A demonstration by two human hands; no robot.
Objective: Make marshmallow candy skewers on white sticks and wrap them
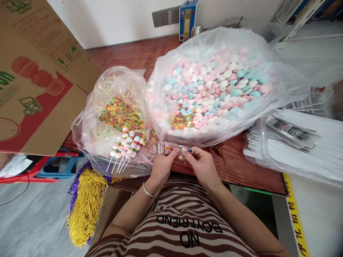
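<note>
Close to the table's front edge, my left hand point(164, 164) pinches a small printed clear plastic packet point(160, 148) between thumb and fingers. My right hand point(203, 166) grips the other end of the same packet, with both thumbs almost meeting. What lies inside the packet is mostly covered by my fingers. Left of my hands, several candy skewers point(128, 144) with pastel discs on white sticks lie on a clear bag of colorful ring candies point(120, 114). Beyond my hands, a large clear bag holds pink, white and blue candy discs point(214, 85), with some ring candies at its near side.
A printed cardboard box point(40, 71) stands at the left. White sticks point(289, 142) in clear plastic lie at the right, with a labelled packet point(292, 130) on top. Gold bead strands point(87, 203) hang below the table. A blue device point(189, 19) stands by the wall.
</note>
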